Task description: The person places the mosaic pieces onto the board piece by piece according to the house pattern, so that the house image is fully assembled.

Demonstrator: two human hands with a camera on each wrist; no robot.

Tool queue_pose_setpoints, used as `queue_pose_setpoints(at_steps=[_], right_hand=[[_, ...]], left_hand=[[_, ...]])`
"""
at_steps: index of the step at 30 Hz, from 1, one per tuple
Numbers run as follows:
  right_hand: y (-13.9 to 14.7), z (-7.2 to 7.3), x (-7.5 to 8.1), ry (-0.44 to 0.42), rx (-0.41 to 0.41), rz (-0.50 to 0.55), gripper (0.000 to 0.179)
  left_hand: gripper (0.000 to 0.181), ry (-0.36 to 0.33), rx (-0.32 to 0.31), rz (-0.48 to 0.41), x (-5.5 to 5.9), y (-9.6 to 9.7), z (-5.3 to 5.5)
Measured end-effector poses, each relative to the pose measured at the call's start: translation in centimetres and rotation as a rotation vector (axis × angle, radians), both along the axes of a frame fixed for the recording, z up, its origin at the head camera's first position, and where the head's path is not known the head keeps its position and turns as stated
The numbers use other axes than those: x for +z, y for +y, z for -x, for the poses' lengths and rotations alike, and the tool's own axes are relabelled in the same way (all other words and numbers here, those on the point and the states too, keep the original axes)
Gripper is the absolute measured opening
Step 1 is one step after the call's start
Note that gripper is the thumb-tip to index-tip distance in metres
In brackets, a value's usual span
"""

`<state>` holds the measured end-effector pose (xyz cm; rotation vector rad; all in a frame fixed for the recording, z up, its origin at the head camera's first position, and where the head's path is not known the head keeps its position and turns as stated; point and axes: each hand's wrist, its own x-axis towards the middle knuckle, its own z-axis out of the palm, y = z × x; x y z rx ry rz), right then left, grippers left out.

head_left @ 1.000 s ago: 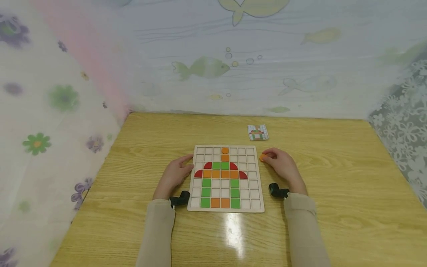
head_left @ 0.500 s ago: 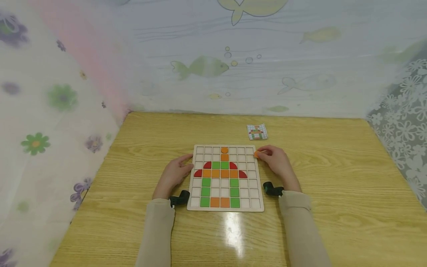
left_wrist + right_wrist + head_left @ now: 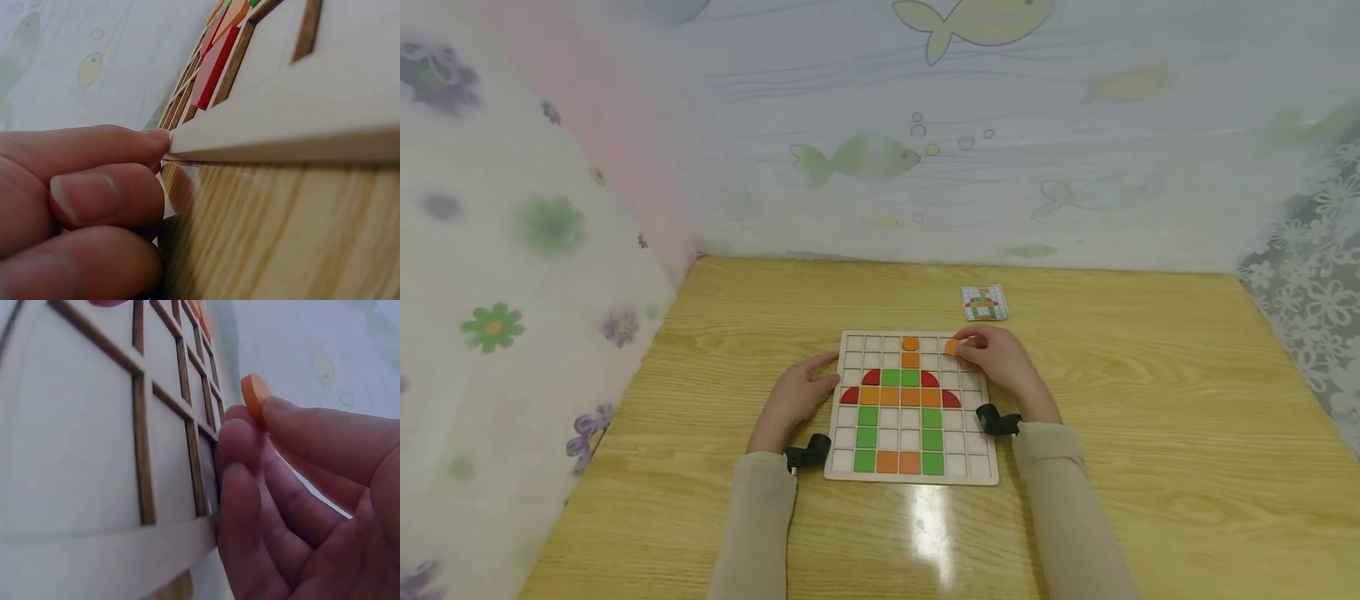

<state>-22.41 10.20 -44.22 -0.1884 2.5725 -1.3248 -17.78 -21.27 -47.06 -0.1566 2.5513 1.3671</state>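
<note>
A pale wooden grid board (image 3: 977, 465) lies on the table with red, green and orange tiles set in its cells in a mirrored pattern. At its left edge, my left hand (image 3: 793, 400) rests with fingertips touching the rim; in the left wrist view a fingertip (image 3: 156, 140) meets the board's side near a red tile (image 3: 212, 69). My right hand (image 3: 1003, 362) pinches a small orange tile (image 3: 952, 347) between thumb and fingers over the board's upper right cells. The right wrist view shows this orange tile (image 3: 255, 400) tilted on edge, with a rounded rim.
Behind the board lies a small printed card (image 3: 984, 302) with a similar coloured pattern. The wooden table (image 3: 1187, 417) reaches back to a wall covering with fish drawings (image 3: 880, 157). A black wrist camera (image 3: 997, 419) overlaps the board's right edge.
My right hand has carried the orange tile leftward, from beside the board's right edge to above its upper right cells. My left hand stays at the left edge.
</note>
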Motion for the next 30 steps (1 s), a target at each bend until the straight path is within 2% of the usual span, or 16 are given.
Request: queue_pose_setpoints(at_steps=[7,14,19,24,30], right_hand=[[-0.5,0.8,0.4,-0.002,0.004,-0.095,0.027],[-1.5,1.6,0.7,0.041,0.061,-0.194,0.02],[-2.3,1.9,1.2,0.059,0.079,-0.22,0.02],[-3.0,2.4,1.3,0.037,0.071,-0.232,0.018],[-3.6,2.7,1.0,0.023,0.077,-0.253,0.016]], left_hand=[[0.042,0.004,-0.007,-0.005,0.1,0.5,0.0],[0.043,0.018,-0.024,0.013,0.2,0.6,0.0],[0.044,0.032,-0.045,0.028,0.1,0.4,0.1],[0.044,0.036,-0.066,0.044,0.1,0.2,0.1],[0.044,0.006,-0.05,0.033,0.1,0.0,-0.1]])
